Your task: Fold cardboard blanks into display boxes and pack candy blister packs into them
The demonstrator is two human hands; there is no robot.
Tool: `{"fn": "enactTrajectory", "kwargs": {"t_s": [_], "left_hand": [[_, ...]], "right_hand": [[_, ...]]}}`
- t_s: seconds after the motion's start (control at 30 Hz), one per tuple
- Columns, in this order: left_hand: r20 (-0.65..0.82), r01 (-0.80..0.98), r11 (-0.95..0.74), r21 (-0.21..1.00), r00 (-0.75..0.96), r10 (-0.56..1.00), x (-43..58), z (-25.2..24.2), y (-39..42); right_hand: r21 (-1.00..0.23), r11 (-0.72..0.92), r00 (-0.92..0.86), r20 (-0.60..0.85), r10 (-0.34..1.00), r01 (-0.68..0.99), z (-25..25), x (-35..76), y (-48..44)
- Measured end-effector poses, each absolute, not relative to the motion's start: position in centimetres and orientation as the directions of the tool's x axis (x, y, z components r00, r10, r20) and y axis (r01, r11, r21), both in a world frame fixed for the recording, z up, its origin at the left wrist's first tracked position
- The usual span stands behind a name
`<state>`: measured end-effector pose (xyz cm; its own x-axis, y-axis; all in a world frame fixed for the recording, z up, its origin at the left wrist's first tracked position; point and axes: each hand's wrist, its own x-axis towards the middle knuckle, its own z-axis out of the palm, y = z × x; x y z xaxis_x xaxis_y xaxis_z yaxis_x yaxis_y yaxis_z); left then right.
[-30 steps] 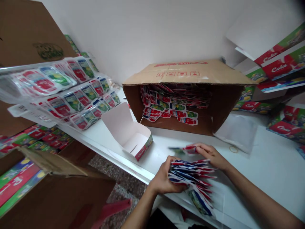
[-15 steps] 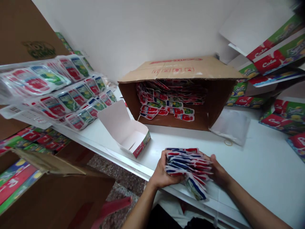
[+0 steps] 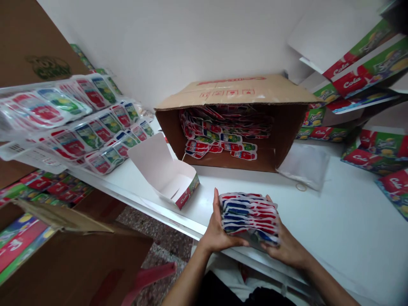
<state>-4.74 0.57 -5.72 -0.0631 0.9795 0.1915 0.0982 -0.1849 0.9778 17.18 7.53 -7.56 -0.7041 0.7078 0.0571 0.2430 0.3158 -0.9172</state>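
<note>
A thick stack of bottle-shaped sachets, red, blue and white along their edges, is held between my two hands over the table's front edge. My left hand presses on the stack's left side, thumb underneath. On the right side my right hand closes round it, with part of its fingers hidden behind the sachets. To the left of the stack stands a small open carton, white inside, with a red and green printed front. Behind it, a brown cardboard box lies on its side with many loose sachets inside.
Clear bags of sachets lie in a white plastic tray at left. A large open carton stands low at left. Printed boxes pile up at right. A clear plastic bag and rubber band lie on the table.
The stack is straighter: the sachets that hung down at its lower right are now in line with it. My right hand has moved in underneath its right end.
</note>
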Motion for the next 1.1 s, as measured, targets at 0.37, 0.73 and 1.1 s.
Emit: {"fn": "enactTrajectory", "kwargs": {"t_s": [0.37,0.73,1.1], "left_hand": [[0.140,0.229,-0.105,0.968,-0.146,0.979,-3.7,-5.9,-0.1],[0.169,0.361,-0.163,0.918,0.015,0.986,-5.4,-5.5,0.0],[0.104,0.205,-0.050,0.978,-0.261,0.960,-3.6,-4.0,0.6]], "right_hand": [[-0.964,0.231,-0.664,0.085,0.743,0.135,-7.3,17.3,6.6],[-0.885,0.417,-0.774,0.113,0.623,0.207,-7.5,17.9,10.4],[-0.847,0.501,-0.744,0.220,0.631,0.175,-6.0,15.4,11.6]]}}
